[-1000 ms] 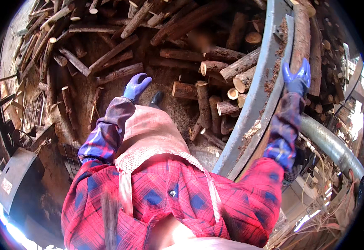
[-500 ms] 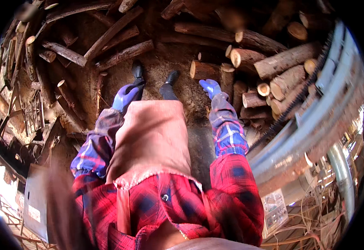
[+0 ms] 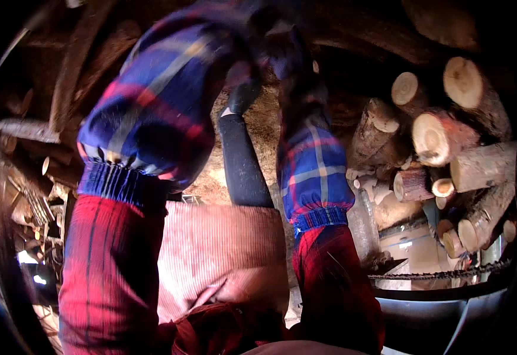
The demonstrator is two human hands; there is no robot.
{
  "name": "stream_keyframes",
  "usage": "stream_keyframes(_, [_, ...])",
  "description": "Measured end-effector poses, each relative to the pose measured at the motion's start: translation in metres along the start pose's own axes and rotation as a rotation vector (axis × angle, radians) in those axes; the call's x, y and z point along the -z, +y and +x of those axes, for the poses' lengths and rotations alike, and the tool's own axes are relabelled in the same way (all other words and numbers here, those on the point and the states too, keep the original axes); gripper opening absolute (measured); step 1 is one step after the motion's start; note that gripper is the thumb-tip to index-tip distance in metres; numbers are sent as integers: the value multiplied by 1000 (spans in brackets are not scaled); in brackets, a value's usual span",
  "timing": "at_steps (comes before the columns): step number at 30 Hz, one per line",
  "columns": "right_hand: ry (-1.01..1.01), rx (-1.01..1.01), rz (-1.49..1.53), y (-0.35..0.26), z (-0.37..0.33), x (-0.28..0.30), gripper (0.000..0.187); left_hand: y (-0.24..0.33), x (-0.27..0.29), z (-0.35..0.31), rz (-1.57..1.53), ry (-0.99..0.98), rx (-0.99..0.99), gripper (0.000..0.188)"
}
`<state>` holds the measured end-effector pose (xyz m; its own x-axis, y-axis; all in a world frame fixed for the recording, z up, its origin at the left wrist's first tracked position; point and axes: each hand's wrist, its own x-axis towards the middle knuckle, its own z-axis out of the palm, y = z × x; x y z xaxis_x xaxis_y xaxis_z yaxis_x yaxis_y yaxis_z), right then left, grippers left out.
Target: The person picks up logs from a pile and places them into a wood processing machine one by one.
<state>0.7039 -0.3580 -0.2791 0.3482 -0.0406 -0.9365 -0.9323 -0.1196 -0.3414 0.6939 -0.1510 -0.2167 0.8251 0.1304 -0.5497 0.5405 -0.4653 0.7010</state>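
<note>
Both of my arms reach forward and down, close together, toward the far edge of the view. My left hand (image 3: 267,22) is a dark blur beyond the plaid sleeve cover (image 3: 152,106). Beside it, my right hand (image 3: 286,56) is smeared and in shadow past the other sleeve cover (image 3: 314,168). The fingers do not show, and whatever they touch or hold is hidden in the dark. Below them is one of my legs (image 3: 244,160) in dark cloth, its dark shoe (image 3: 245,96) on the brown ground. A pink corded apron (image 3: 226,251) covers my lap.
Cut logs (image 3: 439,139) are heaped at the right, several with pale sawn ends facing me. Long logs (image 3: 72,71) lean at the far left. A dark chain (image 3: 442,274) runs above a blue-grey metal frame (image 3: 424,313) at the lower right.
I have bent forward, and the view has dropped closer to the ground and logs. Both hands have gone from beside my knees to far ahead, drawing together and out of clear sight.
</note>
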Motion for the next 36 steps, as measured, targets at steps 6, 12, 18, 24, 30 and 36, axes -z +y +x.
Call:
stream_keyframes(6, [-27, 16, 100, 52, 48, 19, 43, -34, -50, 13, 212, -61, -10, 76])
stream_keyframes(12, [-30, -101, 269, 111, -71, 52, 48, -18, -6, -83, 164, -5, -129, 81])
stream_keyframes(18, [-88, -259, 358, 139, -227, 54, 52, -37, 58, -243, -918, -514, 301, 56])
stream_keyframes(24, [-195, 47, -35, 78, -347, -23, 64, 21, 119, -388, -1742, -284, 908, 58])
stream_keyframes(30, [-315, -192, -272, 79, -468, 18, 52, 128, 156, -529, -1795, -51, 827, 55])
stream_keyframes(36, [-586, -321, -24, 4, -598, 31, 41, 198, 187, -622, -1923, 3, 766, 56])
